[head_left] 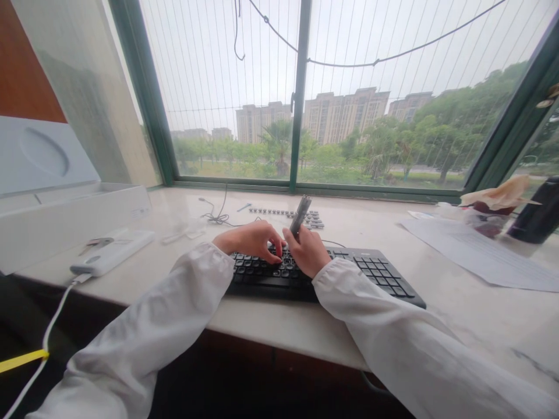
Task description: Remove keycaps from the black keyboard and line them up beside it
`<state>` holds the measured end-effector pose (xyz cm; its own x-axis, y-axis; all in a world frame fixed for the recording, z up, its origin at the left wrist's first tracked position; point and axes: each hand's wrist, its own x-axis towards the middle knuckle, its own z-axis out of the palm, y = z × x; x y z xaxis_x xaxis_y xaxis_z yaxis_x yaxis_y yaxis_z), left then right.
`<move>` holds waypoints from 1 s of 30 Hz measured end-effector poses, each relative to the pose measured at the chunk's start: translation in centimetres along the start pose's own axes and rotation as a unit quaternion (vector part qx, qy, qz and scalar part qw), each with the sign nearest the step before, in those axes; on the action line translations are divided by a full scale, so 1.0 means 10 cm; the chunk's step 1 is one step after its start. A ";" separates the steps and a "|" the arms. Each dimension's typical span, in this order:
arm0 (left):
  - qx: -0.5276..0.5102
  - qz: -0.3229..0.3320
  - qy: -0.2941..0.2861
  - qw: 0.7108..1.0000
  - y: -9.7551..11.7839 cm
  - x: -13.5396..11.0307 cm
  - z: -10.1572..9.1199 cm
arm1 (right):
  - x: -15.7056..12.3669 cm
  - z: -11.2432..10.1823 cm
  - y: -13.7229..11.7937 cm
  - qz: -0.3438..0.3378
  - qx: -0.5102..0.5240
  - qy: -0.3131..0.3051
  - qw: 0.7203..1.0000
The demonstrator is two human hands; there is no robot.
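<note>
A black keyboard (388,270) lies near the front edge of the white counter, with several keycaps off its middle part. My left hand (255,240) reaches over it from the left, thumb and fingertips drawn together down at the uncapped keys. Whether anything is between those fingertips I cannot make out. In my right hand (309,251) is a dark grey handled tool (300,214), its upper end sticking up above the fist. The tool's lower end is hidden by the hand. Behind the keyboard, loose keycaps (273,212) lie in rows.
A thin cable (218,219) is coiled behind my left hand. On the left sit a white power bank (111,253) with keys on it and an open white box (78,215). Papers (480,250) and a black bottle (536,212) are at right. A window stands behind.
</note>
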<state>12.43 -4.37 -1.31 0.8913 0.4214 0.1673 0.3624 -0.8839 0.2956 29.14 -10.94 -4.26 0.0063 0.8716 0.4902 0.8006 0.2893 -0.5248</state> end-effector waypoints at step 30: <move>-0.029 0.019 -0.014 0.999 0.00 -0.01 -0.05 | -0.02 0.01 -0.04 0.063 0.071 -0.090 0.991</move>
<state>12.22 -4.28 -0.85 0.9116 0.3816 0.1525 0.3129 -0.8852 0.3443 28.76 -11.24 -4.19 -0.0157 0.9570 0.2896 0.7071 0.2154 -0.6735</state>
